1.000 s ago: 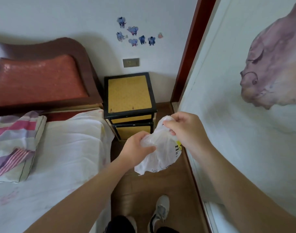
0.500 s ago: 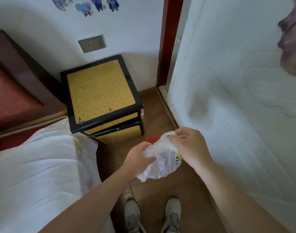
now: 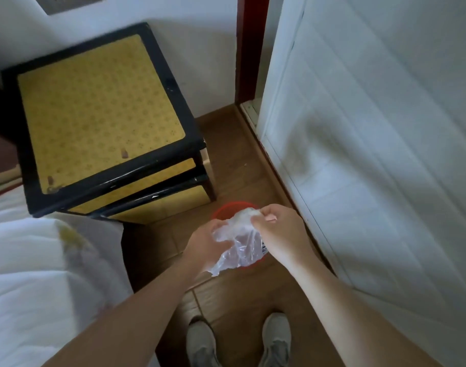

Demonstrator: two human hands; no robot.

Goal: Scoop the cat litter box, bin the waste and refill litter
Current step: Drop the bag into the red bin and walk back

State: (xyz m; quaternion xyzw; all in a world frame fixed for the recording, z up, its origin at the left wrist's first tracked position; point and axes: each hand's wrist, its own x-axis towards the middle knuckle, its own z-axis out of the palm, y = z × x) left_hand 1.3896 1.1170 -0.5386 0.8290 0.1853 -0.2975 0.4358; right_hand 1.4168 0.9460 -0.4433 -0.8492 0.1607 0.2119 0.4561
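Observation:
A crumpled clear plastic bag (image 3: pixel 239 243) hangs between both my hands. My left hand (image 3: pixel 206 241) grips its lower left side and my right hand (image 3: pixel 278 229) pinches its top edge. Directly below the bag a red round bin (image 3: pixel 223 209) stands on the wooden floor, mostly hidden by the bag; only its far rim and a sliver of its near rim show. No litter box or scoop is in view.
A black-framed yellow nightstand (image 3: pixel 99 117) stands left of the bin. A bed with white sheets (image 3: pixel 35 274) fills the lower left. A white panelled door (image 3: pixel 372 144) runs along the right. My grey shoes (image 3: pixel 202 343) stand on the floor below.
The view has tilted down and moved closer to the floor. The red bin has come into sight under the bag. Both hands keep hold of the bag.

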